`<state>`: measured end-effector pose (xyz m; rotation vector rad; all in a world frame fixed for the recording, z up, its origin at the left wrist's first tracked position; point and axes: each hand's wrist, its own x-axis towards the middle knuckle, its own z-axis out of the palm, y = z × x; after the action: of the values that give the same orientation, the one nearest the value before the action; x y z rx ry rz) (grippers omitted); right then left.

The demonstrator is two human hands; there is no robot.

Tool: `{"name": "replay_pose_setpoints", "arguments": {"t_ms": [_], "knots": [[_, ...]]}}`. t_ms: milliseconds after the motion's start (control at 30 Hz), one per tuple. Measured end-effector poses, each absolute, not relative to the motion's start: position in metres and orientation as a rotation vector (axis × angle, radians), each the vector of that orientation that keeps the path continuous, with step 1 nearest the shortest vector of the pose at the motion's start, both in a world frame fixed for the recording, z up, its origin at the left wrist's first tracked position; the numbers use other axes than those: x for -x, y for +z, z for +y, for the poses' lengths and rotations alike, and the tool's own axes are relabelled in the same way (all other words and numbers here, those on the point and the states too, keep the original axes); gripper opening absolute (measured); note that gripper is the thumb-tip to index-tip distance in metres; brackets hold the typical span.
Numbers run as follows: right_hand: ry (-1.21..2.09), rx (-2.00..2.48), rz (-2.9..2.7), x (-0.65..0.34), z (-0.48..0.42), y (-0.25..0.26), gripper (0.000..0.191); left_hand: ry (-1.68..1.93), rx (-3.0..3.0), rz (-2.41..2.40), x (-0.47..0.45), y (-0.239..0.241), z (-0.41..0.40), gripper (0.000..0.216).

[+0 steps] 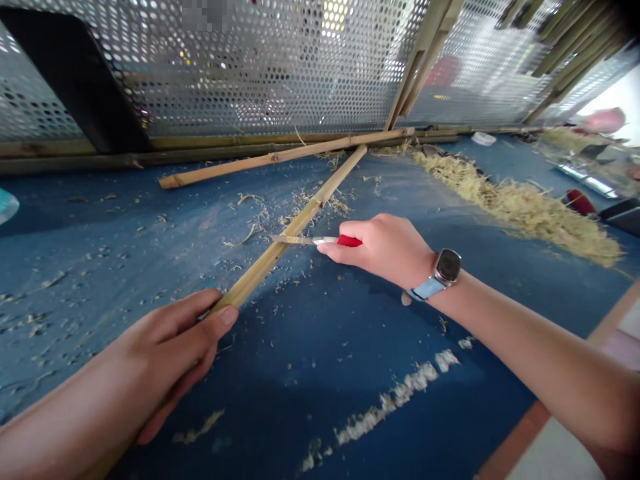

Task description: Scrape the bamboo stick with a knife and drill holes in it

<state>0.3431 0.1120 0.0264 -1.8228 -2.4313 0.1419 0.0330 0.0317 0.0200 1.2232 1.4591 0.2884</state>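
My left hand [150,353] is closed around the near part of a bamboo strip [295,220], fingers curled under it and thumb on top. The strip runs away from me across the blue-covered counter [75,267], angled toward the far side. My right hand [385,250] pinches a red-handled utility knife [349,241] between thumb and fingers, its blade [295,239] lying across the strip; from here I cannot tell whether the edge touches. This work wants a low blade angle and short, shallow strokes, with the edge aimed away from my left hand.

Counted, there are two hands, one knife and two loose strips, the second strip [280,157] lying crosswise near the first one's far end. Two long bamboo poles [150,159] run along the far edge, below a perforated metal screen [250,67]. One long heap of shavings [515,207] lies to the right.
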Motion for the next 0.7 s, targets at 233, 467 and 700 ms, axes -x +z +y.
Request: {"name": "replay_pose_setpoints", "arguments": {"t_ms": [233, 467, 700], "knots": [[0.013, 1.753, -2.396, -0.351, 0.117, 0.017, 0.074, 0.292, -1.202, 1.491, -0.032, 0.02, 0.027, 0.053], [-0.165, 1.907, -2.265, -0.365, 0.125, 0.018, 0.067, 0.288, -1.22, 1.431, -0.026, 0.017, 0.024, 0.046], [0.15, 1.777, -2.454, -0.343, 0.11, 0.019, 0.071, 0.277, -1.217, 1.474, -0.028, 0.016, 0.026, 0.068]]}}
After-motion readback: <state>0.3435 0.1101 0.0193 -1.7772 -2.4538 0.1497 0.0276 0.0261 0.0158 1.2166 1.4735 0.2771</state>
